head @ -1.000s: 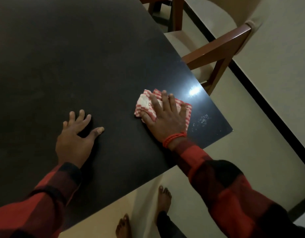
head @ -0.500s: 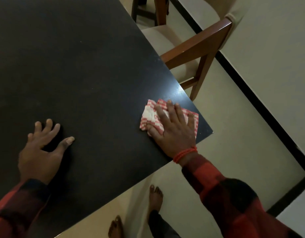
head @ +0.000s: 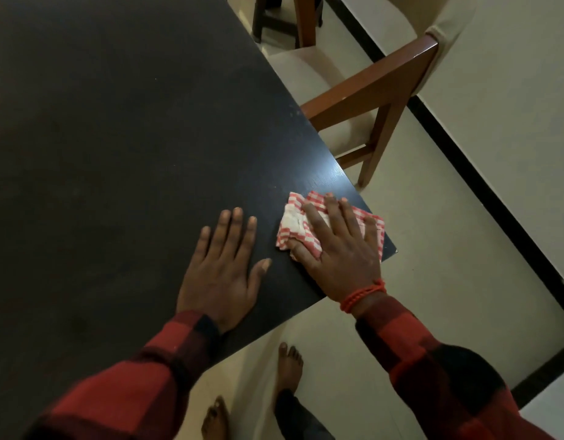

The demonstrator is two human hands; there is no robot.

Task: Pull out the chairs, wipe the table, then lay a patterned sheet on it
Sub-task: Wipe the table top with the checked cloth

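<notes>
Red-and-white checked cloth (head: 298, 222), bunched and partly folded, lying on the dark surface (head: 115, 154) at its near right corner, with its outer edge reaching almost to the surface's right edge. The right hand (head: 337, 249) lies flat on top of the cloth, fingers straight and a little spread, palm pressing down; the thumb sits at the cloth's near left fold. Part of the cloth shows beyond the fingertips and to the left of the index finger; the rest is covered by the hand. The left hand (head: 223, 265) rests just beside it, to the left, flat on the bare surface with fingers straight and apart, holding nothing and not touching the cloth.

Judged risks: with the cloth so close to the corner, a further stroke outward could carry it, and any gathered crumbs, over the edge onto the floor (head: 433, 249). Since the cloth is only pressed and not gripped, it could bunch or slip from under the palm on a change of direction. A wooden chair (head: 379, 84) stands just beyond the surface's right edge, pulled clear of it; a wide sweep off the corner might brush its frame. No patterned sheet is in view.
</notes>
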